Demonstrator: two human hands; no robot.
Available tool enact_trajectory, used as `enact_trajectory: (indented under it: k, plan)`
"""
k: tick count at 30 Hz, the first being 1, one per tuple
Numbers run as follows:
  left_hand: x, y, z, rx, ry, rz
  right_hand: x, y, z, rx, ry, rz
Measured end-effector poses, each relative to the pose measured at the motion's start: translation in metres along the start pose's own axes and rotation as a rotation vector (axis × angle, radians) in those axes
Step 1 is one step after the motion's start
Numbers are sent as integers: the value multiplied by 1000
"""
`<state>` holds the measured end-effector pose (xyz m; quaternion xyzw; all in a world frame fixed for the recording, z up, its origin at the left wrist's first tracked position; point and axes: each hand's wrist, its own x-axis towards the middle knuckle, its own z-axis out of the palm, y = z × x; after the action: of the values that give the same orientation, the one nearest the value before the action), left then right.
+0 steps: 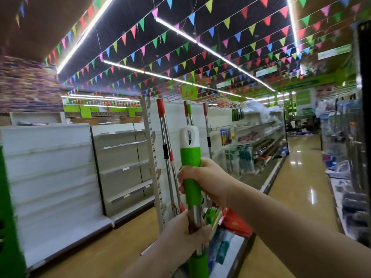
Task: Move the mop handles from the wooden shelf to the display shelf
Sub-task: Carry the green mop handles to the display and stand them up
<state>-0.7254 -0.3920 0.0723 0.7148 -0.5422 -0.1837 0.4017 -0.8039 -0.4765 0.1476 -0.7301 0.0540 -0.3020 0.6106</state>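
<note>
Green mop handle (190, 157) upright at centre, white loop cap on top. Right hand (202, 180) grips green sleeve; left hand (186, 235) grips steel shaft below. Behind: red-capped mop handles (163, 133) leaning against white display shelf (152, 157). Bare white shelving (56, 177) left. Glossy aisle floor (299, 177) right, stocked shelves (261, 141) alongside. Coloured bunting (180, 47) and strip lights (210, 51) overhead.

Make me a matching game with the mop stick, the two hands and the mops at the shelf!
Things:
1. right hand
2. left hand
3. white cap
4. red-topped mop handles

Places:
A. at the very top of the held mop handle
B. leaning upright at the display shelf
C. wrapped round the green grip
D. holding the shiny metal tube lower down

Pairs: 1-C, 2-D, 3-A, 4-B
</note>
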Motion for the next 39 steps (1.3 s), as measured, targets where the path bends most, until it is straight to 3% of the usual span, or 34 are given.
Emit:
enact_trajectory:
  k: [12, 19, 27, 39]
  plan:
    - [208, -9, 2, 2, -25, 131, 153, 47, -121, -36, 73, -29]
    - [359, -34, 24, -112, -135, 241, 239, 85, -207, -119, 210, -40]
    - [516, -19, 56, -145, -226, 308, 321, 110, -324, -146, 363, -46]
    - [738, 0, 129, -156, -145, 282, 442, 161, -520, -199, 291, -47]
